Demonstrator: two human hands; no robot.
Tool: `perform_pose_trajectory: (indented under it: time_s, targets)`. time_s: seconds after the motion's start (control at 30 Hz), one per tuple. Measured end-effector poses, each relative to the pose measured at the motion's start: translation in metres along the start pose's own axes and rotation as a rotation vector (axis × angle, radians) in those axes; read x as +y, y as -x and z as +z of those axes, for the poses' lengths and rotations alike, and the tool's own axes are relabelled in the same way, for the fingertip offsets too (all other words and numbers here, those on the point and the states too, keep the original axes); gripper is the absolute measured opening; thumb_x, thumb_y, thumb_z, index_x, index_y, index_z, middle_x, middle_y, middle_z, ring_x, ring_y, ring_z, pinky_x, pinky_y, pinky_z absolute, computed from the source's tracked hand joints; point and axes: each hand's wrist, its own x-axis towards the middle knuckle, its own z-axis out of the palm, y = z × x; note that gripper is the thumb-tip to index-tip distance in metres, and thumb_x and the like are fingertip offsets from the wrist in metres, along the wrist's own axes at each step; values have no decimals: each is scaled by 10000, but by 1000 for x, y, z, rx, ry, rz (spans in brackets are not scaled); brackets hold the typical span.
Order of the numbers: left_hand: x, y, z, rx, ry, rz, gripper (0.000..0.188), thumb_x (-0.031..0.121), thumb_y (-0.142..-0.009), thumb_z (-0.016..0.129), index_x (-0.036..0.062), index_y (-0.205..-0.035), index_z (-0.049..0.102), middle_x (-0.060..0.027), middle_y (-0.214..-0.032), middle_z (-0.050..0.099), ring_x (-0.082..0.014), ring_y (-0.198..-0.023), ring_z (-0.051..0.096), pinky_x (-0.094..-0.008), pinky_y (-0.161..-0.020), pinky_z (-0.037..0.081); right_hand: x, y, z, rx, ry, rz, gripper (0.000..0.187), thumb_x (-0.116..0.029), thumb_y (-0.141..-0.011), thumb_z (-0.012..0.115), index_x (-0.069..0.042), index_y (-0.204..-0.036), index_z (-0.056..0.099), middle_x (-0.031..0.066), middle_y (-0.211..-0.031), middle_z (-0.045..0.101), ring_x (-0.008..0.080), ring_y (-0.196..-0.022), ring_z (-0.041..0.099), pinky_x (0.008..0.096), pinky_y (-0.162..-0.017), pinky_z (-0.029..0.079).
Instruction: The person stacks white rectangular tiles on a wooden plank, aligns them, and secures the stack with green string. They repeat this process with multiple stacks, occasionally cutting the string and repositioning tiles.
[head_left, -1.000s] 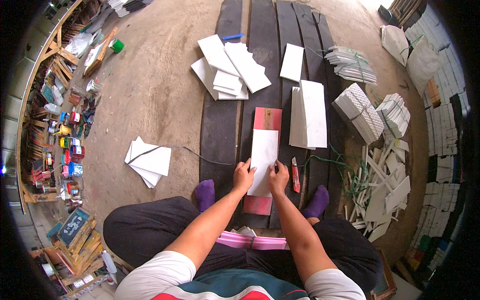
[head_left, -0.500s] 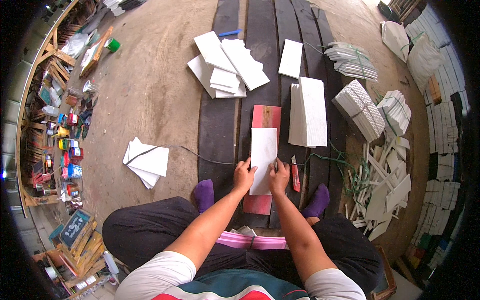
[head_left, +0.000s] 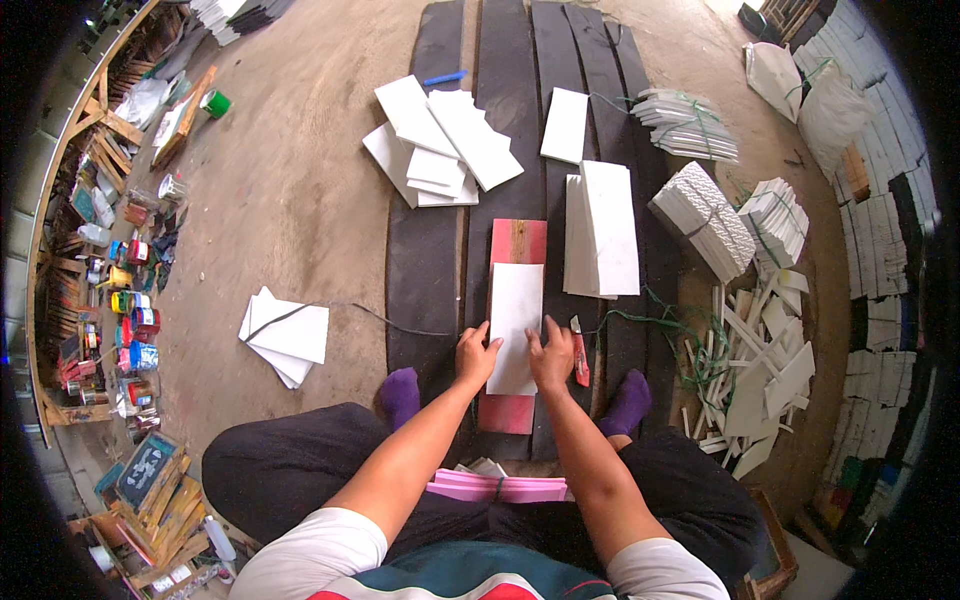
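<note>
A white rectangular foam-like sheet point(head_left: 517, 325) lies lengthwise before me on a longer red board point(head_left: 506, 415) with a bare brown patch at its far end. At the sheet's left edge is my left hand point(head_left: 476, 358), thumb reaching over the edge and fingers apart. My right hand point(head_left: 551, 358) rests at the opposite edge, fingers spread with the tips on or beside the sheet. Neither hand is closed round it. Just right of my right hand lies a red utility knife point(head_left: 580, 355), its blade end pointing away from me.
Dark planks point(head_left: 425, 260) run under the work. Beyond are a fanned pile of white sheets point(head_left: 435, 150), a tall white stack point(head_left: 608, 230) and a single sheet point(head_left: 566, 125). White offcuts point(head_left: 755, 365) heap at the right; paint cans point(head_left: 135, 320) line the left. Pink sheets point(head_left: 500, 488) lie near my lap.
The whole view has shifted slightly. My hands have loosened from the white sheet's edges, and the right fingers have spread. The sheet still lies on the red board.
</note>
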Motion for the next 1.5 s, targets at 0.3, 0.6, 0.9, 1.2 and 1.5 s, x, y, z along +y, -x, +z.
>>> perform_pose_trajectory:
  time_s: [0.3, 0.6, 0.9, 1.2, 1.5]
  targets:
    - [19, -8, -17, 117, 44, 12, 433, 305, -894, 793, 26, -1215, 716, -131, -974, 665, -313, -923, 664, -438, -838, 531, -23, -140, -101, 273, 422, 1, 825, -472, -778, 861, -110, -1450, 545, 254, -1340, 554, 432, -1276, 523, 544, -1078, 421]
    - [67, -37, -35, -67, 570, -166, 367, 347, -994, 697, 49, -1207, 723, -63, -1023, 730, -166, -895, 676, -333, -785, 542, -15, -116, -110, -496, -1469, 451, 685, -442, -934, 586, -6, -1457, 517, 226, -1265, 649, 384, -1129, 653, 506, -976, 505]
    - [123, -42, -85, -198, 955, -47, 353, 255, -996, 716, -5, -1227, 657, -73, -1136, 728, -147, -1008, 669, -334, -908, 521, -32, -31, -81, -690, -1088, 290, 460, -163, -961, 661, 38, -1369, 592, 122, -1161, 715, 217, -1032, 681, 363, -914, 528]
    - [76, -19, -78, -197, 901, -124, 328, 241, -1012, 703, -10, -1221, 678, -61, -1115, 738, -131, -990, 665, -315, -883, 522, -27, -15, -52, -493, -888, 166, 301, -178, -1032, 647, -10, -1280, 679, 50, -1037, 716, 129, -869, 667, 299, -751, 549]
    - [73, -18, -83, -202, 927, -142, 335, 263, -1019, 696, -8, -1216, 676, -49, -1113, 732, -125, -994, 654, -311, -889, 512, -24, -13, -48, -524, -927, 215, 267, -178, -1047, 616, -20, -1245, 700, 16, -986, 689, 108, -831, 644, 289, -729, 541]
